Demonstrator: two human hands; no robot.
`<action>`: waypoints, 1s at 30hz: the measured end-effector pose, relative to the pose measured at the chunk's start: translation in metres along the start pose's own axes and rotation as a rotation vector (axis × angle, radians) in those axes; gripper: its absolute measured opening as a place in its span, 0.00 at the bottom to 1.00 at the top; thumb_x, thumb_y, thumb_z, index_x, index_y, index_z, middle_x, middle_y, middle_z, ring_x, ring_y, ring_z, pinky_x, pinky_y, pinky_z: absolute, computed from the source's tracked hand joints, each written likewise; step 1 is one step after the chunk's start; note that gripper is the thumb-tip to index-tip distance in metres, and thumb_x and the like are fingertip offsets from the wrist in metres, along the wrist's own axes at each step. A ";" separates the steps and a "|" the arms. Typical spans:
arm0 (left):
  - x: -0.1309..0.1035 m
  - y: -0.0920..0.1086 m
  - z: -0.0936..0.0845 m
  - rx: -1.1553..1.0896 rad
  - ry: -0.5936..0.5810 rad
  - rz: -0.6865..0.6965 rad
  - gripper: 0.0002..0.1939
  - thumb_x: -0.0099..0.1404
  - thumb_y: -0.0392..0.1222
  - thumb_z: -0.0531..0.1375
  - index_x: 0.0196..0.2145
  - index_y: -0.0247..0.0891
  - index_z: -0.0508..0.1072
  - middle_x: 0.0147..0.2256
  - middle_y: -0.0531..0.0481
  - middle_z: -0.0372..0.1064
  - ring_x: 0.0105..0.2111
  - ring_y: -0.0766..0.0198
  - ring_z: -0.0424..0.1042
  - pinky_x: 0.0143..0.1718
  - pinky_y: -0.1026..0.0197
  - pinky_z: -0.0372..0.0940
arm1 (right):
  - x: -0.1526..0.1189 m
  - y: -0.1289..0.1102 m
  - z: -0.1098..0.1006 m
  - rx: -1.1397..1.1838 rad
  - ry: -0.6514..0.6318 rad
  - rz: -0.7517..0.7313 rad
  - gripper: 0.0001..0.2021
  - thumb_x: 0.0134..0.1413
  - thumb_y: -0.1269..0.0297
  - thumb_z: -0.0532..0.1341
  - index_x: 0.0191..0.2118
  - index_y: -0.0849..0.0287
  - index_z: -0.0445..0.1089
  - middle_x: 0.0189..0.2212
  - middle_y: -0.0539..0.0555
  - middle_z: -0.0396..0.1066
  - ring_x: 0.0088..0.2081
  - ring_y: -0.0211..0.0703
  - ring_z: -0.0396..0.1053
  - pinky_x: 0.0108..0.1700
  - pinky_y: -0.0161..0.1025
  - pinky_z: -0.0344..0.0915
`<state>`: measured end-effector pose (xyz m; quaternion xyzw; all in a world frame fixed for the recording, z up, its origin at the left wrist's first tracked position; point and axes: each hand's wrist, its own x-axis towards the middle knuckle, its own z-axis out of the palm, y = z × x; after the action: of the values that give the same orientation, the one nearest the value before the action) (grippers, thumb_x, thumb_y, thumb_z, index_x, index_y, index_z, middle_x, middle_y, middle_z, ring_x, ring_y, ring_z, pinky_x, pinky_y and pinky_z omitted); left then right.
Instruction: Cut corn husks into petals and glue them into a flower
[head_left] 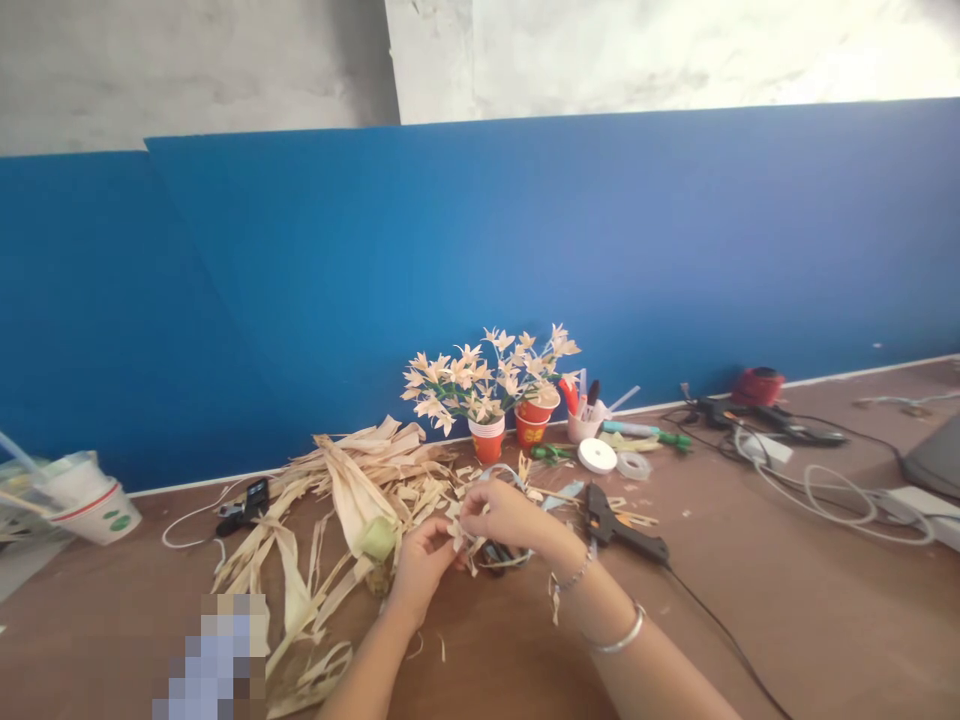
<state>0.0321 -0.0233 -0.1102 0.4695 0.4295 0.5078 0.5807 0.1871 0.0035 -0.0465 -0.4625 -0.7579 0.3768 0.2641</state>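
At lower centre, our left hand [421, 568] and right hand [501, 512] pinch a pale papery flower [455, 533], seemingly unfinished; cream star-shaped blooms [461, 374] stand finished above.

A small, pale cream flower of thin, husk-like material [455, 535], its pointed petals splayed, sits pinched between the fingertips of the left hand [424, 572] and right hand [501, 515], above the brown tabletop [750, 590]; finer detail is blurred

White cup [107, 518] far left, blue partition [525, 240] behind
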 end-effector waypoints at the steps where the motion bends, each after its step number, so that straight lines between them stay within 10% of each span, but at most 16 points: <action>1: 0.000 0.000 0.000 0.002 -0.009 -0.005 0.15 0.45 0.48 0.68 0.23 0.35 0.69 0.17 0.54 0.68 0.19 0.67 0.66 0.24 0.65 0.62 | 0.000 0.000 0.000 -0.006 0.002 -0.003 0.04 0.41 0.72 0.59 0.25 0.62 0.71 0.23 0.49 0.70 0.27 0.36 0.65 0.32 0.31 0.60; 30: 0.000 0.001 0.000 -0.040 -0.083 -0.060 0.18 0.43 0.48 0.70 0.27 0.34 0.71 0.23 0.53 0.71 0.22 0.68 0.68 0.26 0.65 0.63 | -0.001 -0.005 -0.002 0.125 -0.066 0.217 0.03 0.40 0.69 0.60 0.22 0.63 0.70 0.16 0.45 0.62 0.20 0.31 0.56 0.22 0.29 0.52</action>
<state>0.0321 -0.0232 -0.1091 0.4652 0.4087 0.4789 0.6222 0.1867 0.0018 -0.0408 -0.5119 -0.6867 0.4646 0.2247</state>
